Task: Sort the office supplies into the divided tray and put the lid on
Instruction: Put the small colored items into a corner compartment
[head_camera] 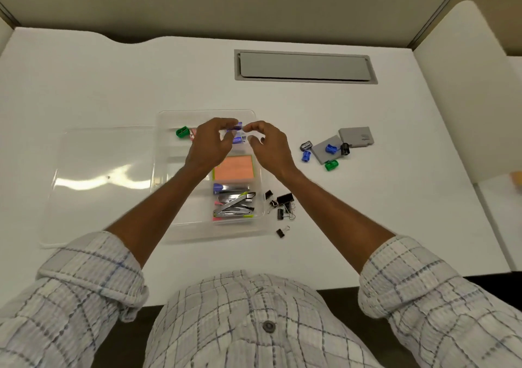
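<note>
tray (209, 111): clear divided one, dead centre of the frame on the white worktop (113, 85), lid off
lid (104, 175): clear too, lying flat on the worktop right beside the tray's left wall
left grip (210, 143): up over the tray's top compartments, fingertips pinching a small blue piece (236, 126)
right grip (269, 147): fingers curled, tips right at the other end of the blue piece; honestly can't tell if it's got hold of it or not
second blue bit (238, 140): in the tray's top right compartment, just under the held one
green sharpener (182, 132): top left compartment, something pinkish next to it
sticky notes (234, 167): orange pad, middle right compartment, left edge hidden behind the left wrist
staplers (233, 203): jumbled in the lower right compartment with some pink and yellow-green bits
binder clips (282, 203): black, loose on the worktop just right of the tray's lower corner
leftovers: two grey boxes (357, 136) plus small blue, green and black pieces, right of centre, well apart from the tray
grey flap (305, 66): set into the worktop, upper middle of the frame
</note>
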The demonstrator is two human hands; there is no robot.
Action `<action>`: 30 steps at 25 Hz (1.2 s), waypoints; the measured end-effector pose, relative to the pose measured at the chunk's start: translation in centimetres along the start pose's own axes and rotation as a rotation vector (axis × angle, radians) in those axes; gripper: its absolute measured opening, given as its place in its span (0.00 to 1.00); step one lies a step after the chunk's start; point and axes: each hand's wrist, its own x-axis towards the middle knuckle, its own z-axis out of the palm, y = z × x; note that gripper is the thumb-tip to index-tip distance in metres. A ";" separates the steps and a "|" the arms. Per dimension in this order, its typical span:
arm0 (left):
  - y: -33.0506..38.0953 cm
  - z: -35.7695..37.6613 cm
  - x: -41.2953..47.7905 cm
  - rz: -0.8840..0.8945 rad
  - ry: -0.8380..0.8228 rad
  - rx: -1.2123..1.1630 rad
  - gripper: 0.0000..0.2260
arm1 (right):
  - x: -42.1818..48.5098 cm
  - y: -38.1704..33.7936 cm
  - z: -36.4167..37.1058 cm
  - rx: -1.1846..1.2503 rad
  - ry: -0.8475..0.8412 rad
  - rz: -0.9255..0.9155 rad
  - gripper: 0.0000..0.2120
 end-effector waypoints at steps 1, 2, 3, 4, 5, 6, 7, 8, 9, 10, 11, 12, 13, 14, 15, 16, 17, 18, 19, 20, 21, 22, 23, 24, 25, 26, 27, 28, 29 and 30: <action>0.7 1.0 0.0 0.012 -0.017 -0.001 0.13 | -0.3 0.9 -1.2 -0.045 0.022 -0.019 0.11; 1.3 1.9 0.1 0.024 -0.028 0.002 0.13 | -0.5 1.8 -2.3 -0.082 0.042 -0.030 0.11; 2.0 3.0 0.1 0.040 -0.042 0.006 0.13 | -0.7 2.7 -3.6 -0.109 0.061 -0.031 0.11; 2.7 3.9 0.1 0.054 -0.059 0.005 0.13 | -0.9 3.7 -4.8 -0.130 0.075 -0.023 0.11; 3.3 4.9 0.1 0.060 -0.080 -0.001 0.13 | -1.1 4.6 -6.0 -0.147 0.088 -0.012 0.11; 4.0 5.9 0.1 0.061 -0.104 -0.005 0.13 | -1.4 5.6 -7.2 -0.163 0.099 0.002 0.11; 4.6 6.9 0.2 0.060 -0.125 -0.003 0.13 | -1.6 6.7 -8.4 -0.179 0.109 0.021 0.11; 5.2 8.0 0.2 0.063 -0.146 0.005 0.14 | -2.0 7.8 -9.6 -0.198 0.120 0.043 0.11; 5.8 9.0 0.2 0.064 -0.166 0.015 0.14 | -2.3 9.0 -10.7 -0.224 0.127 0.063 0.11; 6.2 9.9 0.2 0.063 -0.188 0.027 0.13 | -2.7 10.1 -11.6 -0.250 0.131 0.083 0.11; 6.7 10.9 0.1 0.059 -0.210 0.042 0.13 | -3.2 11.2 -12.5 -0.276 0.133 0.108 0.11; 7.0 11.7 -0.1 0.057 -0.231 0.058 0.14 | -3.6 12.1 -13.2 -0.301 0.133 0.134 0.12; 7.2 12.6 -0.2 0.056 -0.250 0.078 0.14 | -3.9 13.1 -13.9 -0.334 0.129 0.154 0.11; 7.4 13.4 -0.3 0.059 -0.268 0.105 0.14 | -4.2 13.9 -14.4 -0.379 0.117 0.163 0.11; 7.4 14.0 -0.4 0.065 -0.289 0.143 0.14 | -4.5 14.6 -14.8 -0.431 0.091 0.161 0.11; 7.4 14.7 -0.4 0.071 -0.313 0.187 0.15 | -4.8 15.1 -15.3 -0.485 0.049 0.148 0.12; 7.4 15.3 -0.5 0.073 -0.338 0.231 0.15 | -5.0 15.5 -15.6 -0.536 -0.003 0.127 0.13; 7.4 15.8 -0.5 0.071 -0.358 0.269 0.16 | -5.1 15.7 -16.0 -0.581 -0.053 0.105 0.15; 7.3 16.3 -0.5 0.065 -0.371 0.299 0.16 | -5.2 15.9 -16.1 -0.612 -0.088 0.089 0.16; 7.2 16.7 -0.5 0.061 -0.380 0.323 0.16 | -5.2 16.0 -16.2 -0.631 -0.102 0.078 0.16; 7.1 17.1 -0.5 0.061 -0.385 0.346 0.15 | -5.3 16.1 -16.2 -0.638 -0.096 0.072 0.15; 7.1 17.4 -0.5 0.063 -0.385 0.369 0.14 | -5.2 16.1 -16.2 -0.636 -0.080 0.065 0.14; 7.1 17.7 -0.5 0.062 -0.379 0.389 0.14 | -5.2 16.1 -16.2 -0.627 -0.065 0.059 0.12; 7.1 17.9 -0.4 0.054 -0.369 0.405 0.15 | -5.2 16.2 -16.2 -0.616 -0.058 0.055 0.11; 7.1 18.1 -0.4 0.041 -0.358 0.416 0.15 | -5.2 16.3 -16.1 -0.608 -0.057 0.051 0.10; 7.1 18.3 -0.3 0.028 -0.345 0.426 0.16 | -5.1 16.4 -16.1 -0.604 -0.056 0.047 0.09; 7.1 18.6 -0.2 0.022 -0.332 0.437 0.16 | -5.1 16.5 -16.2 -0.598 -0.046 0.042 0.09; 7.1 18.7 0.0 0.022 -0.322 0.450 0.17 | -5.0 16.7 -16.4 -0.585 -0.019 0.037 0.08; 7.1 18.8 0.3 0.025 -0.317 0.463 0.16 | -4.8 16.7 -16.8 -0.559 0.027 0.031 0.09; 7.1 18.8 0.5 0.024 -0.317 0.470 0.15 | -4.7 16.8 -17.2 -0.531 0.079 0.023 0.13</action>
